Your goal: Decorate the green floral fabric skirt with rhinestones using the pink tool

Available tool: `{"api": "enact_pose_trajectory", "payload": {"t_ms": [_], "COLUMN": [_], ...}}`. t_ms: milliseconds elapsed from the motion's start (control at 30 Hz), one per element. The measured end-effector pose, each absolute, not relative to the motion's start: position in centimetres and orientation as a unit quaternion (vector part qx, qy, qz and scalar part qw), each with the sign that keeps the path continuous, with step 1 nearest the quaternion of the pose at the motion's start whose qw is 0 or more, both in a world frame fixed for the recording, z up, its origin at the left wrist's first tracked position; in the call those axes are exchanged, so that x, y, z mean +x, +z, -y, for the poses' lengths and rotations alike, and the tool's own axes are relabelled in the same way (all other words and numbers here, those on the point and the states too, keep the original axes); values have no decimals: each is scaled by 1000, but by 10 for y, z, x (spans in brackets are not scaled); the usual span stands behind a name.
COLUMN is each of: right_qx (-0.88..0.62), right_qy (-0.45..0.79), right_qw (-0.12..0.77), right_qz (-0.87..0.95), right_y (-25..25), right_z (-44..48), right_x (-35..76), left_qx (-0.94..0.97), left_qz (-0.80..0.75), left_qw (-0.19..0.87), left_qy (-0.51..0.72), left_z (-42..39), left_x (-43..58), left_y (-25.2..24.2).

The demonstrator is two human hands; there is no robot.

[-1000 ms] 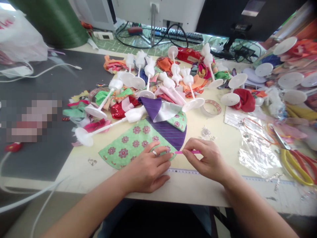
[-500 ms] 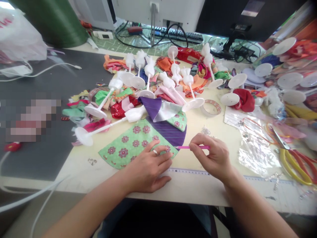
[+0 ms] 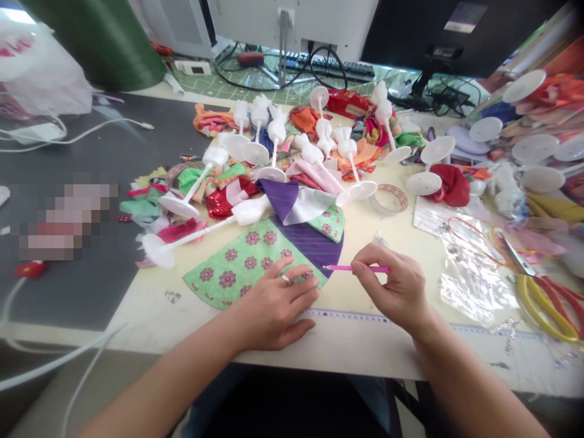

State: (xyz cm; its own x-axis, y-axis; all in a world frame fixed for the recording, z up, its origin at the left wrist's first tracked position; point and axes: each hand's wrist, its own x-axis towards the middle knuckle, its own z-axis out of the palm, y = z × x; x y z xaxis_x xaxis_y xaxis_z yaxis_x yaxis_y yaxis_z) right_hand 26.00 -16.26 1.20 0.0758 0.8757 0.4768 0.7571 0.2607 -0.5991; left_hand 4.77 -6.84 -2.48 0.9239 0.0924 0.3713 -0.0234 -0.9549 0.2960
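My left hand [image 3: 285, 307] lies flat with its fingers stretched over a green flower-printed fabric piece [image 3: 241, 261]. Purple striped fabric [image 3: 319, 243] shows beyond and partly under the green piece. My right hand [image 3: 395, 289] pinches a thin pink pen-like stick [image 3: 349, 268]. Its pale tip points left, at the right edge of the fabrics; whether it touches them I cannot tell. A small white mannequin stand [image 3: 249, 212] lies on its side along the top edge of the green piece. A strip ruler [image 3: 351, 315] runs along the table just below the hands.
Several white mannequin stands and heaped cloth scraps [image 3: 223, 194] fill the back. A tape roll [image 3: 389, 199] sits behind my right hand. To the right lie a clear plastic bag [image 3: 472, 286] and scissors [image 3: 542, 304]. Monitors [image 3: 456, 42] stand behind.
The pink stick and my right hand have shifted slightly right, so the tip is a little farther back from the fabric. My left hand stays on the green fabric.
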Motion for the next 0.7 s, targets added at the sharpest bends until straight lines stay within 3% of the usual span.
{"api": "enact_pose_trajectory", "payload": {"t_ms": [700], "right_qx": [-620], "right_qy": [13], "right_qw": [458], "right_qz": [637], "right_y": [5], "right_z": [160], "right_x": [264], "left_qx": [965], "left_qz": [-34], "left_qw": [173], "left_qy": [197], "left_z": [80], "left_x": [24], "left_y": [-14]}}
